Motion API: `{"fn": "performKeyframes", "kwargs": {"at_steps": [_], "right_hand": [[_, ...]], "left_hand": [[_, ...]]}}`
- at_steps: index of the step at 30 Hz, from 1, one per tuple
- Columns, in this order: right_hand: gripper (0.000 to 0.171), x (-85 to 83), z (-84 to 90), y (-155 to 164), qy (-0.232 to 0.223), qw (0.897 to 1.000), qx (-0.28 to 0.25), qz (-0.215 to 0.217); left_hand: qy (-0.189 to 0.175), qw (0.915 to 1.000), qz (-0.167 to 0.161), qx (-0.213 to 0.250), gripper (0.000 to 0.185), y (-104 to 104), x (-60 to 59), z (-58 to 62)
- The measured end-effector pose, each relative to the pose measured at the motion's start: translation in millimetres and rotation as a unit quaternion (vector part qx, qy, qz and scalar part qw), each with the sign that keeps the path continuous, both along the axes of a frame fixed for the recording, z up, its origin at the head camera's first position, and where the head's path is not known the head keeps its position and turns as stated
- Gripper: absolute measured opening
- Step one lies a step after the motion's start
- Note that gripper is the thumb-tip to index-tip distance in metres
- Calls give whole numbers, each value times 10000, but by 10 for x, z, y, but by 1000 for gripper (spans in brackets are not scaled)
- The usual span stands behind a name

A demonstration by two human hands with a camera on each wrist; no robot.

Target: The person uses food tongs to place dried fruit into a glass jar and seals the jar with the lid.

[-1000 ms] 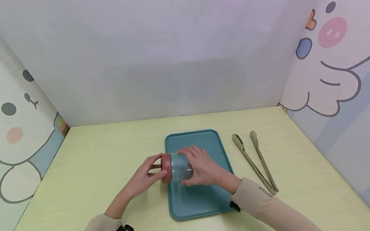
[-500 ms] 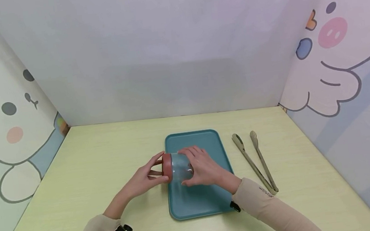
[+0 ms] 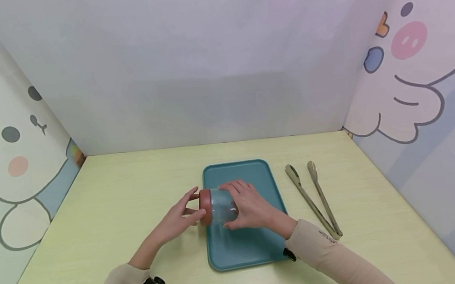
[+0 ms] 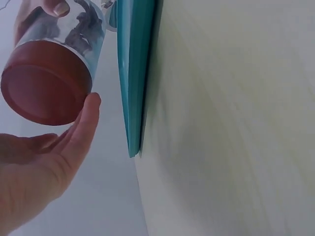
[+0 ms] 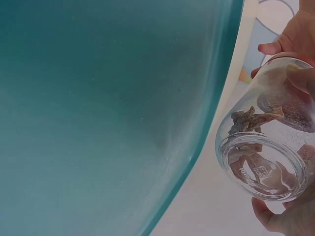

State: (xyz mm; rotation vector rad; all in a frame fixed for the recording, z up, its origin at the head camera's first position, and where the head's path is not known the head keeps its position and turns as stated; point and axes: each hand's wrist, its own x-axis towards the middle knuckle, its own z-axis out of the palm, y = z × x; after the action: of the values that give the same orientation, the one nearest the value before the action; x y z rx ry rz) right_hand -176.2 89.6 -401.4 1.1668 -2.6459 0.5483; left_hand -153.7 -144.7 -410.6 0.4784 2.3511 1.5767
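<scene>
While the glass jar (image 3: 222,205) lies on its side above the left edge of the teal tray (image 3: 244,246), its long axis runs left to right across the table (image 3: 114,209), with the brown lid (image 3: 204,207) pointing toward the table's left edge and the clear base toward the right. Inside, a few dark dried pieces (image 5: 251,120) rest against the lower wall. The right hand (image 3: 251,206) wraps the glass body from the far side, fingers (image 3: 236,188) curled over the top and thumb underneath, so it holds the jar off the tray. The left hand (image 3: 177,219) sits directly on the lid's side of that axis: its fingers are fairly straight and spread, tips touching or just beside the lid's rim, and in the left wrist view one finger (image 4: 83,123) lies along the lid's edge (image 4: 47,81) without curling round it. So the lid faces the left palm squarely. Metal tongs (image 3: 314,197) lie well apart, toward the table's right edge.
</scene>
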Motion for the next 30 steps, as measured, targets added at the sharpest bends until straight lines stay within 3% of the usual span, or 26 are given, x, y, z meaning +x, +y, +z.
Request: {"fn": "performKeyframes", "kwargs": {"at_steps": [6,16,25,30], "right_hand": [[82,0,-6,-2,53,10000,13,79],[82,-5,-31,0,78,10000,-7,61],[83,-9,-17,7,-33,10000,35,17],[84,-9,-14,18,-162,9999,-60,8]], "left_hand": [[-255,9991,338,87,60,41,-20,-8],[-241,9997,29,-44,60,22,-11,16],[560,9979,-327,36,71,42,111,258],[1193,9915,-466,-234,75,40,136,287]]}}
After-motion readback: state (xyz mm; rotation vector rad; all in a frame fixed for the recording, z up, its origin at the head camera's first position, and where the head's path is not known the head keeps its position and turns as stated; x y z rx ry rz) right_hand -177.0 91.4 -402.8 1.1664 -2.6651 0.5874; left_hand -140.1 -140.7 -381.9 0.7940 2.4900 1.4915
